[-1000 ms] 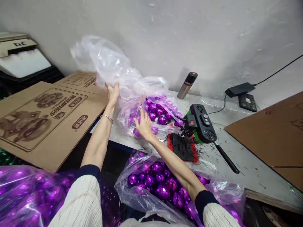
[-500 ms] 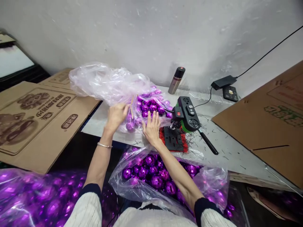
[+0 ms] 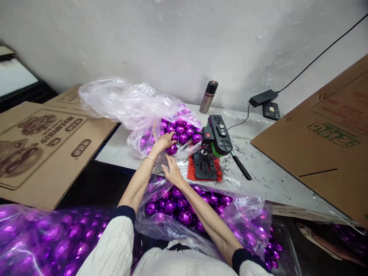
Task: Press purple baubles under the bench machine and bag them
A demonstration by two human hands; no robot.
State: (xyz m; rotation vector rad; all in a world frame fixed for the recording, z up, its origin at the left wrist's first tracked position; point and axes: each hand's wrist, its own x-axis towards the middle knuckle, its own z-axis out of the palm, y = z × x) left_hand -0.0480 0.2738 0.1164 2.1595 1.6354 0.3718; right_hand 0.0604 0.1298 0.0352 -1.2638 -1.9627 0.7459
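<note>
Shiny purple faceted balls (image 3: 181,129) lie in an opened clear plastic bag (image 3: 117,101) on the table. My left hand (image 3: 163,142), with a bracelet at the wrist, reaches into the bag's mouth, its fingers stretched over the nearest balls; it seems to grip none. In front of the bag's near edge, my right hand (image 3: 174,172) has its fingers and thumb apart and holds nothing. Below my forearms, a second open plastic bag (image 3: 161,226) is full of the same balls. Just right of my hands stands a small black and green press-like machine (image 3: 220,134) with a lever handle.
A dark-capped bottle (image 3: 208,96) stands by the wall. A black power adapter (image 3: 263,98) trails a cord. Cardboard boxes flank the table, left (image 3: 60,142) and right (image 3: 324,145). Small dark bits lie around the machine. Another bag of purple balls (image 3: 57,237) fills the lower left.
My left hand has moved right from the bag's plastic onto the balls. My right hand has drawn back toward me and left, off the bag's edge. The view has shifted slightly.
</note>
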